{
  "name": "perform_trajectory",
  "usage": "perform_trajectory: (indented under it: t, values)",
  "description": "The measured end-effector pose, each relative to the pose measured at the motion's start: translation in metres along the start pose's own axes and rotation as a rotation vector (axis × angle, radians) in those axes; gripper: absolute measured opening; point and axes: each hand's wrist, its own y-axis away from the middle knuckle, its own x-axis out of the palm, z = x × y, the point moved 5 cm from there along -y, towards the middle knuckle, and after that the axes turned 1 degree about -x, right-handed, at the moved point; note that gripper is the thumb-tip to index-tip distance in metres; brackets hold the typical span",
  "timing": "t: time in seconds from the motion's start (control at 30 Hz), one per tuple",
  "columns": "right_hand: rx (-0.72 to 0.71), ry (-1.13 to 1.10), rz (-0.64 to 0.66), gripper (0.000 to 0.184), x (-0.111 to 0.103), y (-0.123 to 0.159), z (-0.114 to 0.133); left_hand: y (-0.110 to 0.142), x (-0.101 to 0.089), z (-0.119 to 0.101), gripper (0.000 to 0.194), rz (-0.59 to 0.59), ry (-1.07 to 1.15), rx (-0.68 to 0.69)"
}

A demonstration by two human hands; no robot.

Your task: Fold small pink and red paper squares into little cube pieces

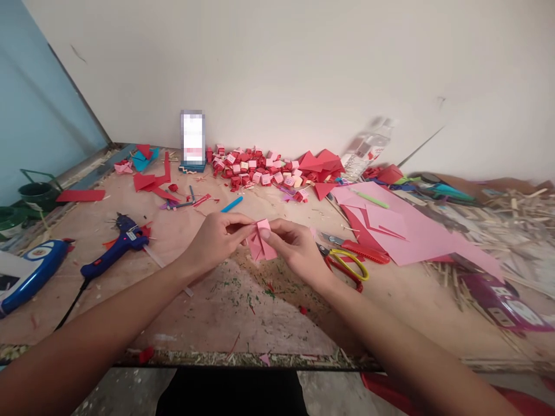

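Note:
A small folded piece of pink paper (265,248) is held up above the middle of the table, its creases showing. My left hand (223,234) pinches its upper left edge between thumb and fingers. From the other side my right hand (297,245) grips it, the thumb pressed on its front face. Just right of that hand lie scissors (349,266) with one yellow and one red handle, and a red utility knife (366,251). Beyond the hands a blue stick (232,204) rests on the wood.
Many small red and pink folded paper pieces (255,166) are heaped by the wall, near a phone (193,137) and a leaning bottle (368,149). Pink sheets (416,231) lie at right beside wood scraps (515,231). A blue glue gun (115,248) lies at left.

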Motion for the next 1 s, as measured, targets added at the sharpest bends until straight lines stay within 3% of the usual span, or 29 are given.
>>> perform_trajectory:
  t: [0.2, 0.43, 1.0]
  values:
    - [0.12, -0.19, -0.079, 0.046, -0.005, 0.0, -0.011, -0.002, 0.0, 0.002, 0.013, -0.024, 0.151, -0.036]
    - [0.179, -0.275, -0.014, 0.036, -0.003, -0.001, -0.011, -0.004, 0.0, 0.004, 0.009, -0.02, 0.173, -0.008]
    - [0.054, -0.095, -0.031, 0.034, -0.004, -0.002, -0.01, -0.001, 0.003, -0.004, 0.014, 0.01, 0.103, 0.035]
